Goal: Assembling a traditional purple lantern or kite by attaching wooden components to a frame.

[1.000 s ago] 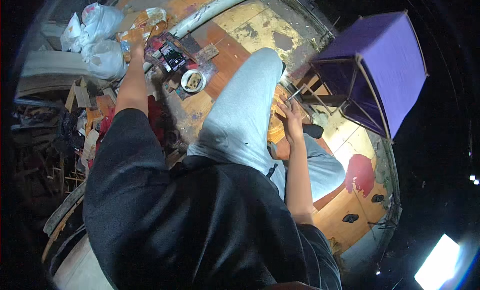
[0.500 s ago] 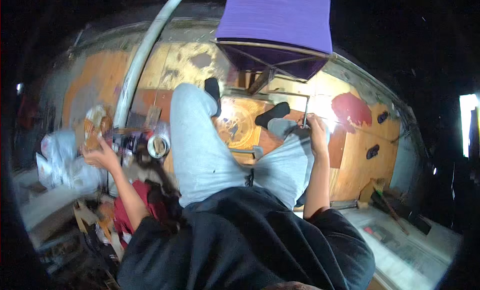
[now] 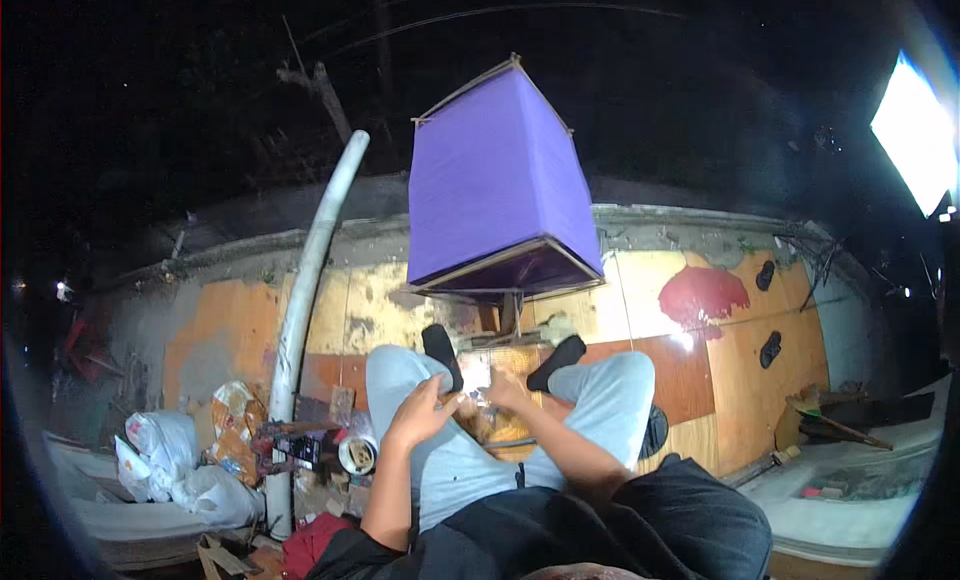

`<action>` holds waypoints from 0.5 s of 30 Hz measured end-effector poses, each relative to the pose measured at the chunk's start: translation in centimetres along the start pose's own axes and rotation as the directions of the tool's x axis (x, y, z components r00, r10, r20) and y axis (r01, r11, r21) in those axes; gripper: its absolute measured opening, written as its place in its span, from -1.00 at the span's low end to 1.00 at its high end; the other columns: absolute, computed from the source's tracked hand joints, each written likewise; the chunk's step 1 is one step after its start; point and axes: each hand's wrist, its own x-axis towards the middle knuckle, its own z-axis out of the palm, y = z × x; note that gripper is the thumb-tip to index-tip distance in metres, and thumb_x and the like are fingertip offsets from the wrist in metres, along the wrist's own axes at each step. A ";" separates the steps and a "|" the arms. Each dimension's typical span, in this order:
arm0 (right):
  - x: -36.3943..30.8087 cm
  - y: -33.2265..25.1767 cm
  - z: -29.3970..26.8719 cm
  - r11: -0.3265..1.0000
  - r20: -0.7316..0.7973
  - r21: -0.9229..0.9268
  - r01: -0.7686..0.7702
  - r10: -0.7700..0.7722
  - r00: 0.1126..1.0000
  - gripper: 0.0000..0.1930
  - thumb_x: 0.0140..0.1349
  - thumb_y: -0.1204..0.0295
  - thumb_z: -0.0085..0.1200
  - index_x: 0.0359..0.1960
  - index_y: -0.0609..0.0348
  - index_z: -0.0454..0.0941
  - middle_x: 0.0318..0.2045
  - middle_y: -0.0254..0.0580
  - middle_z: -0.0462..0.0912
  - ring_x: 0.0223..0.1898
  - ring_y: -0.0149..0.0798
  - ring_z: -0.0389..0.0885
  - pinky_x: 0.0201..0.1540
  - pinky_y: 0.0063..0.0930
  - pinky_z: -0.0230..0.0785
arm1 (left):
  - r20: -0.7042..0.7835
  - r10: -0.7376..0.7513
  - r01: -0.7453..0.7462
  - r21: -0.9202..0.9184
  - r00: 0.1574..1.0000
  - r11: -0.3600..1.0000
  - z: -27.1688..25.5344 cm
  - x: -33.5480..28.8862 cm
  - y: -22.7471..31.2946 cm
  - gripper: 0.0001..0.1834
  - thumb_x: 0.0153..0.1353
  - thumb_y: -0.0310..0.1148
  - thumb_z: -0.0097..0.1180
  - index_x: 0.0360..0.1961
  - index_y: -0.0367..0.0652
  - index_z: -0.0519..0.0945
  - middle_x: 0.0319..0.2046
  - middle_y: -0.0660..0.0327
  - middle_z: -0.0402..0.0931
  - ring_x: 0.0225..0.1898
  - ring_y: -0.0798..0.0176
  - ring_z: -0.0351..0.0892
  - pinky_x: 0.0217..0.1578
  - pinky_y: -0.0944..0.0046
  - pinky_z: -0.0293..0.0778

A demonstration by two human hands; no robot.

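the person is sitting with pale grey trousered legs (image 3: 610, 395) spread, and both bare hands are working low between them. the left hand (image 3: 425, 412) is hanging beside the left knee, its fingers bending loosely; the right hand (image 3: 505, 392) is reaching in from the right, its fingers curling downward. i cannot tell whether either is gripping anything, since glare is washing out the gap between them. the golden-orange patterned flat panel (image 3: 518, 360) is lying on the floor right below the hands, between the feet in black socks (image 3: 558, 363). farther off, just past the feet, a tall purple cloth-covered box on a thin stick frame (image 3: 480, 185) is standing. to the left, a long pale round pipe (image 3: 318, 250) is running from near to far, with white plastic bags (image 3: 165, 450) lying left of it and a round white container (image 3: 357, 454) sitting on its right.
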 end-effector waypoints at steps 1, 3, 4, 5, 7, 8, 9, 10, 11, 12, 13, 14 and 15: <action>-1.1 -2.2 0.0 0.997 0.020 -0.003 0.077 -0.077 0.997 -0.25 0.05 0.20 0.19 0.21 0.37 0.18 0.00 0.26 0.48 0.06 0.06 0.46 0.08 -0.18 0.31 | -0.004 -0.060 0.060 -0.037 0.998 0.998 -0.3 0.3 -0.2 -0.29 0.18 -0.04 0.09 0.19 -0.35 0.28 0.09 -0.17 0.38 0.08 -0.14 0.41 0.06 0.08 0.35; -4.3 -4.8 -2.2 0.925 0.276 0.332 0.184 -0.281 0.919 -0.25 0.15 0.26 0.12 0.30 0.34 0.06 -0.10 0.08 0.51 -0.09 -0.20 0.49 -0.04 -0.35 0.35 | -0.036 -0.133 0.131 -0.060 0.990 0.990 -0.7 0.6 -0.5 -0.24 0.18 -0.02 0.07 0.18 -0.47 0.25 0.09 -0.25 0.35 0.13 -0.16 0.38 0.12 0.12 0.30; -5.5 -6.1 -3.1 0.886 0.309 0.415 0.208 -0.352 0.884 -0.25 0.18 0.31 0.09 0.33 0.32 0.01 -0.18 -0.03 0.53 -0.17 -0.33 0.48 -0.11 -0.46 0.36 | -0.014 -0.190 0.189 -0.064 0.982 0.980 -0.9 0.8 -0.6 -0.24 0.19 -0.01 0.07 0.18 -0.48 0.25 0.09 -0.25 0.36 0.13 -0.16 0.38 0.12 0.12 0.29; -6.6 -7.2 -3.4 0.826 0.355 0.547 0.132 -0.373 0.857 -0.29 0.23 0.35 0.03 0.34 0.29 -0.03 -0.19 -0.14 0.51 -0.16 -0.36 0.46 -0.09 -0.48 0.34 | 0.018 -0.218 0.219 -0.080 0.976 0.973 -0.9 1.0 -0.5 -0.23 0.20 0.00 0.06 0.18 -0.50 0.24 0.08 -0.25 0.37 0.14 -0.15 0.38 0.13 0.13 0.29; -8.2 -7.9 -5.1 0.821 0.433 0.557 0.124 -0.414 0.800 -0.34 0.28 0.37 0.00 0.34 0.27 -0.02 -0.11 -0.22 0.46 -0.10 -0.39 0.41 -0.02 -0.51 0.29 | 0.057 -0.184 0.191 -0.156 0.981 0.969 -0.5 1.4 0.4 -0.23 0.21 -0.01 0.06 0.19 -0.50 0.24 0.08 -0.22 0.39 0.12 -0.10 0.40 0.11 0.15 0.30; -9.5 -7.6 -6.2 0.753 0.412 0.648 0.113 -0.471 0.780 -0.36 0.30 0.37 0.00 0.34 0.26 -0.01 -0.05 -0.23 0.44 -0.05 -0.38 0.39 0.02 -0.50 0.27 | 0.109 -0.169 0.191 -0.249 0.980 0.949 -0.2 1.7 1.2 -0.24 0.22 -0.02 0.06 0.19 -0.49 0.23 0.07 -0.18 0.41 0.11 -0.05 0.42 0.10 0.17 0.31; -11.0 -7.2 -7.4 0.766 0.438 0.643 0.019 -0.388 0.811 -0.37 0.31 0.37 -0.01 0.34 0.25 0.00 0.01 -0.23 0.41 0.01 -0.37 0.37 0.06 -0.49 0.25 | 0.232 -0.149 0.244 -0.464 0.961 0.852 0.4 2.0 2.4 -0.37 0.28 -0.10 0.03 0.17 -0.43 0.30 0.04 -0.04 0.45 0.07 0.10 0.45 0.06 0.22 0.35; -12.2 -7.0 -8.6 0.779 0.364 0.612 0.140 -0.434 0.824 -0.38 0.33 0.34 -0.01 0.33 0.23 0.01 0.11 -0.21 0.37 0.09 -0.35 0.35 0.10 -0.43 0.24 | 0.264 -0.055 0.209 -0.602 0.963 0.771 0.9 2.5 3.8 -0.44 0.30 -0.18 0.02 0.15 -0.41 0.30 -0.02 0.02 0.48 0.02 0.16 0.49 -0.01 0.25 0.40; -13.8 -6.3 -10.2 0.715 0.220 0.636 0.290 -0.528 0.820 -0.39 0.23 0.33 0.06 0.27 0.26 0.14 0.03 -0.06 0.47 0.08 -0.17 0.41 0.05 -0.37 0.30 | 0.318 0.038 0.218 -0.728 0.947 0.650 1.5 2.7 5.3 -0.50 0.32 -0.25 0.00 0.14 -0.40 0.31 -0.08 0.08 0.51 -0.03 0.21 0.53 -0.07 0.29 0.45; -15.0 -5.3 -12.6 0.807 0.190 0.365 0.465 -0.553 0.811 -0.45 0.21 0.34 0.07 0.21 0.27 0.23 0.03 -0.03 0.47 0.09 -0.09 0.40 0.07 -0.29 0.28 | 0.303 0.113 0.200 -0.823 0.946 0.531 2.3 2.8 7.1 -0.60 0.35 -0.29 -0.07 0.10 -0.35 0.35 -0.06 0.07 0.51 -0.02 0.18 0.53 -0.06 0.22 0.46; -16.4 -4.0 -14.8 0.805 0.145 0.061 0.591 -0.593 0.792 -0.51 0.19 0.34 0.07 0.14 0.27 0.33 0.03 0.00 0.47 0.11 0.00 0.39 0.10 -0.21 0.26 | 0.345 0.171 0.259 -0.885 0.923 0.386 2.9 3.3 8.8 -0.65 0.37 -0.29 -0.13 0.06 -0.31 0.38 -0.04 0.06 0.51 0.00 0.14 0.53 -0.05 0.17 0.46; -17.4 -2.9 -16.4 0.839 0.133 -0.212 0.502 -0.484 0.865 -0.56 0.16 0.34 0.07 0.08 0.23 0.39 0.02 -0.02 0.47 0.11 0.02 0.38 0.12 -0.14 0.23 | 0.365 0.198 0.275 -0.887 0.910 0.371 3.5 3.6 10.3 -0.66 0.37 -0.29 -0.14 0.05 -0.29 0.38 -0.02 0.05 0.50 0.01 0.14 0.52 -0.04 0.16 0.46; -17.9 -1.6 -18.0 0.761 0.059 -0.484 0.433 -0.465 0.883 -0.60 0.14 0.35 0.07 0.02 0.19 0.45 0.02 -0.03 0.48 0.10 0.05 0.37 0.14 -0.07 0.19 | 0.369 0.313 0.274 -0.911 0.875 0.308 4.4 3.9 11.7 -0.67 0.38 -0.28 -0.16 0.04 -0.27 0.39 0.01 0.05 0.48 0.02 0.13 0.51 -0.03 0.15 0.45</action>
